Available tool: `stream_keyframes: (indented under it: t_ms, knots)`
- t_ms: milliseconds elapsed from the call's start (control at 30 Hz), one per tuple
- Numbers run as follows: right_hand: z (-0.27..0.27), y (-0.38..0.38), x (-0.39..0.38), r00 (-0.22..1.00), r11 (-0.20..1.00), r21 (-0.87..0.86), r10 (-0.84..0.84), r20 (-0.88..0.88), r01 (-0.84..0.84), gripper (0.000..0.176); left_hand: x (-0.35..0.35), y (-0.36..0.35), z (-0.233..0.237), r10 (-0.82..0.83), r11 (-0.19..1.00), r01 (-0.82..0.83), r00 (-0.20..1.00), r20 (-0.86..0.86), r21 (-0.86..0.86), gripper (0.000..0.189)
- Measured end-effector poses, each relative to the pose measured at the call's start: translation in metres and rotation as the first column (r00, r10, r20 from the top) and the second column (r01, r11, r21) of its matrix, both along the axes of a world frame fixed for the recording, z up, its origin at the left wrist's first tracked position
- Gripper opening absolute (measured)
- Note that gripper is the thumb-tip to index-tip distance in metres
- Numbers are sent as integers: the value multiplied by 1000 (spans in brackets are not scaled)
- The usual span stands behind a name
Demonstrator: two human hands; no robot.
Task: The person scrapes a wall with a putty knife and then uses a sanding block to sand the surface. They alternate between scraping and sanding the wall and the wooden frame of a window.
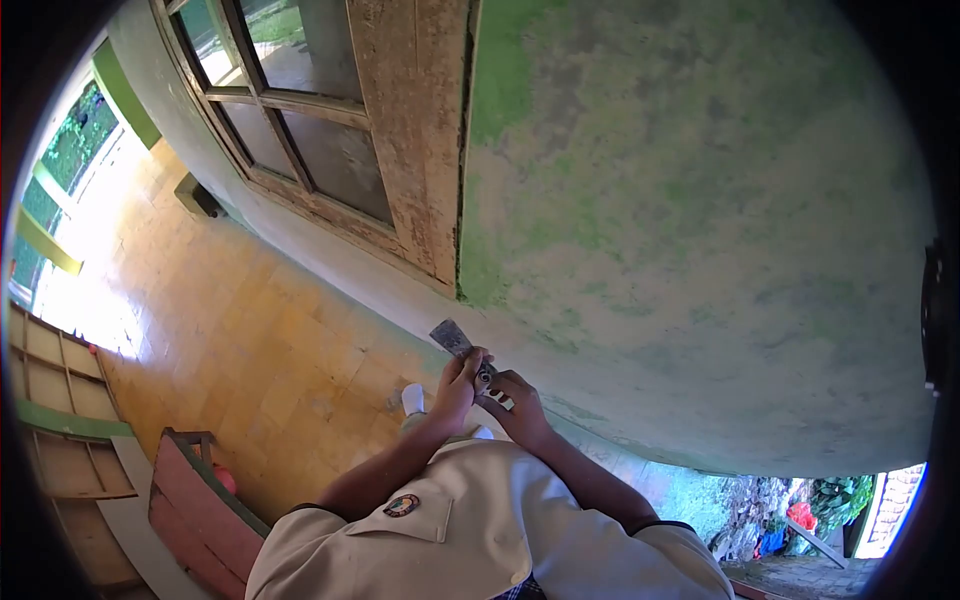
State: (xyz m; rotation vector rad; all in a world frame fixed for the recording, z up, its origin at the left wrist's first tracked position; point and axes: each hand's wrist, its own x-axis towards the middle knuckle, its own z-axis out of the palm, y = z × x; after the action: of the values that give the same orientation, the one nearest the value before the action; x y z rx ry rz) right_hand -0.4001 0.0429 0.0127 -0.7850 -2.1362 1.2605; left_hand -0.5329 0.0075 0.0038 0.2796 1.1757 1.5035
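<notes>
A scraper (451, 338) with a flat, worn grey blade is held in front of my chest, the blade pointing up and to the left. My left hand (461, 386) is closed around it just below the blade. My right hand (516, 402) is closed at the handle end, its fingers bent close to the left hand. A small round grey part shows between the two hands; its exact form is too small to tell. Fingers cover most of the handle. Just beyond the blade stands the wall (680, 240), with patchy green and grey paint, and the blade appears apart from it.
A weathered wooden window frame (415, 150) with glass panes is set in the wall. Orange-brown tiles (270, 350) cover the floor. At the lower left are a reddish wooden piece of furniture (200, 510) and wooden panels (65, 460). Plants (838, 500) and a red item (802, 516) show at lower right.
</notes>
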Motion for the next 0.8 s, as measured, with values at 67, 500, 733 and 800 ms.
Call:
stream_keyframes:
  t_ms: [67,500,733,800]
  knots:
    - [2,-3,13,1000,1000,-18,-2,-14,2,24,16,-3,-2,50,999,-50,999,-6,15,25]
    - [-11,-13,34,961,878,-454,22,-275,-150,28,40,5,-8,201,975,-197,979,-33,98,36]
    - [-6,-21,40,923,728,-643,-38,-382,-236,20,35,4,-13,333,939,-330,943,-20,97,35]
    - [-14,-19,43,957,744,-621,86,-276,-246,17,35,3,-12,339,935,-339,941,11,108,35]
